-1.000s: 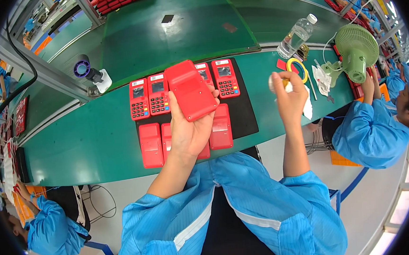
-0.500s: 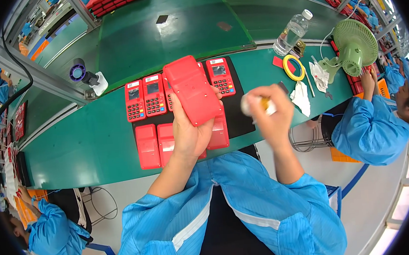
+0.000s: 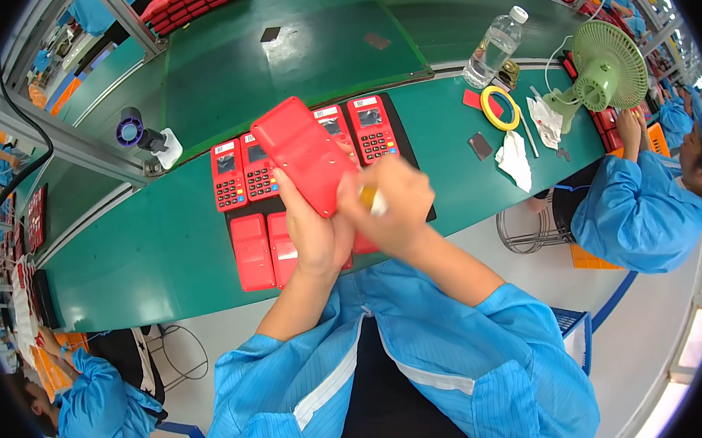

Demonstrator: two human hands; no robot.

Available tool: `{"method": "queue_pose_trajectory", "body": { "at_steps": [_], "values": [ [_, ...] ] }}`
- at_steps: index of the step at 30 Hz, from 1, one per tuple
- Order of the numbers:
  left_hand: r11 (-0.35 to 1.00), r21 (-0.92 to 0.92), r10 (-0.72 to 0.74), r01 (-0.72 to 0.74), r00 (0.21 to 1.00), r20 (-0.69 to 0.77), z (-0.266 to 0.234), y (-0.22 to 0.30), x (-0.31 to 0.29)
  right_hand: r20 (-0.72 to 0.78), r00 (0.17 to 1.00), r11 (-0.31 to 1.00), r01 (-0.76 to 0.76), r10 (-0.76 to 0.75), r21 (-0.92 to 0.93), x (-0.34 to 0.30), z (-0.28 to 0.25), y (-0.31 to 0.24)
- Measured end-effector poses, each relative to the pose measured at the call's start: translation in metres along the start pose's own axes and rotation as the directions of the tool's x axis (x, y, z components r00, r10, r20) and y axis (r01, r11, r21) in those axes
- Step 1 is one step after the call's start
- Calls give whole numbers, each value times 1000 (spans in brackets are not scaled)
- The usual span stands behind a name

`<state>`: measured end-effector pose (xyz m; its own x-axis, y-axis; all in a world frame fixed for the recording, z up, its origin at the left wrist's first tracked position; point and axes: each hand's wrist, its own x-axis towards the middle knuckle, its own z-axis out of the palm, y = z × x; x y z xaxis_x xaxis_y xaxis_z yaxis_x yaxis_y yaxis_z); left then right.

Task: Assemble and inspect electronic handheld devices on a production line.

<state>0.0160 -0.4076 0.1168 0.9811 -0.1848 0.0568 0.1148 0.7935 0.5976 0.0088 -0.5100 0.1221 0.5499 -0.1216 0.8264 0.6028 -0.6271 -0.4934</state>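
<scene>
My right hand (image 3: 389,206) has come in from the far right of the bench, where a second ago it was up beside the yellow tape ring (image 3: 499,108), and now sits just beside the flat red plastic payment terminal (image 3: 304,155). That terminal is held back-side up and tilted, above the black tray (image 3: 408,154) on the green bench (image 3: 126,259). My left hand (image 3: 313,231) has kept its place: it is wrapped around the terminal's lower end, fingers closed firmly on it.

The right hand is curled nearly shut around a small object with a yellowish and white tip (image 3: 371,198) that pokes out toward the terminal's lower edge. I cannot tell what the object is, nor whether it already touches the casing.

I judge that the fetching is over and the work on the terminal's back is about to start.

On the black tray, beyond the held terminal, further red keypad terminals (image 3: 242,174) lie face up in a row; nearer me, others (image 3: 252,252) lie face down. To the right of the tray stand a clear plastic bottle (image 3: 492,47) and a green desk fan (image 3: 606,68).
</scene>
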Motion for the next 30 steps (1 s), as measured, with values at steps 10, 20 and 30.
{"method": "queue_pose_trajectory", "body": {
  "at_steps": [10, 20, 30],
  "values": [
    [999, -45, 3, -8, 993, -115, -13, 3, 3, 8, 1000, 999, 27, -27, -21, -1, 13, -9],
    [962, -261, -68, 79, 996, 49, -18, 10, 5, -67, 946, 903, -322, 317, -283, 6, -40, 74],
    [903, -365, -178, 228, 970, 165, -19, 2, 5, -7, 897, 595, -299, 442, -746, -9, -124, 164]
  ]
}}
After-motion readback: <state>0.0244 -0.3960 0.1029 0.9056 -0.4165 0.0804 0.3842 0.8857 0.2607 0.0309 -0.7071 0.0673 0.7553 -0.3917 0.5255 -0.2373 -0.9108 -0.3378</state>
